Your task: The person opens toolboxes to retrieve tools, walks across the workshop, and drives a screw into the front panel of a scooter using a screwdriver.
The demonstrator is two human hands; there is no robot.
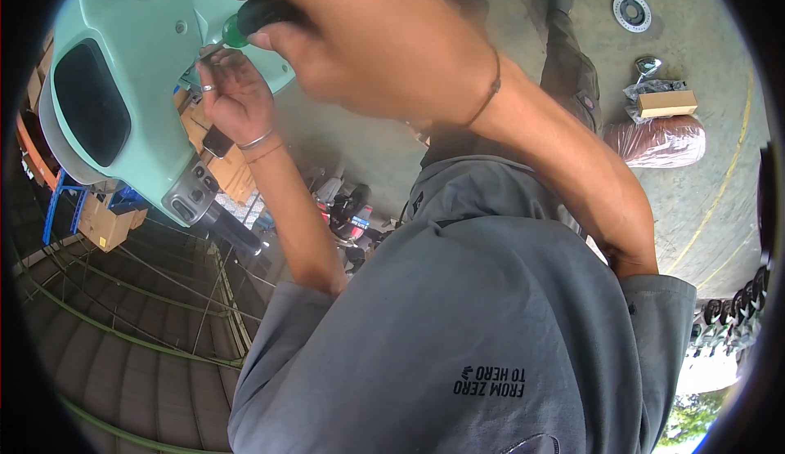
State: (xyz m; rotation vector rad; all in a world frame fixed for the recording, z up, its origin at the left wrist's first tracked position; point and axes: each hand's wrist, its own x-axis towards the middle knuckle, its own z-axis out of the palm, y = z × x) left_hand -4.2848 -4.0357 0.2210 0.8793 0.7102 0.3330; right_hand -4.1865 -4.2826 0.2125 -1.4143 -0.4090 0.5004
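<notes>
My right hand (360, 37) wraps around the black handle of a screwdriver (235, 34), which has a green collar. Its shaft points down and left toward the mint-green scooter body panel (155, 4). Beneath it, my left hand (239, 98) is palm up, with a ring and a metal bracelet. Its fingertips close around the shaft near the tip, against the panel's edge; the tip itself is hidden. Left of my hands, the panel carries a dark, rounded display (92, 102). Below the panel a black handlebar grip (233, 229) with a switch block (193, 192) sticks out.
On the concrete floor at right lie a round disc (632, 13), a small cardboard box (667, 104) and a plastic-wrapped brown bundle (658, 141). A larger carton (106, 221) stands by a blue rack (65, 205) at left. Another vehicle (347, 213) is behind my left forearm.
</notes>
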